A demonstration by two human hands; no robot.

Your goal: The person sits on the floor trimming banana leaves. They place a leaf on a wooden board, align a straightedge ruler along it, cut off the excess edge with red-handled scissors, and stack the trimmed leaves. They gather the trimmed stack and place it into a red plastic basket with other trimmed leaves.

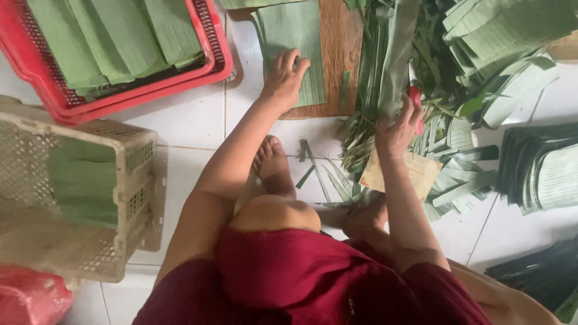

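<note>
I sit on a white tiled floor. My left hand (284,77) presses flat on a stack of cut green banana leaf pieces (296,36) that lies on a wooden board (338,42). My right hand (398,127) is closed around a knife with a red handle (415,99), close against a heap of leaf trimmings and strips (385,72). My bare feet and knee are below the board.
A red plastic basket (212,57) holding folded leaves stands at the top left. A beige crate (129,180) with leaves lies on the left. Stacks of cut leaves (542,168) lie at the right. A piece of cardboard (415,174) sits under my right wrist.
</note>
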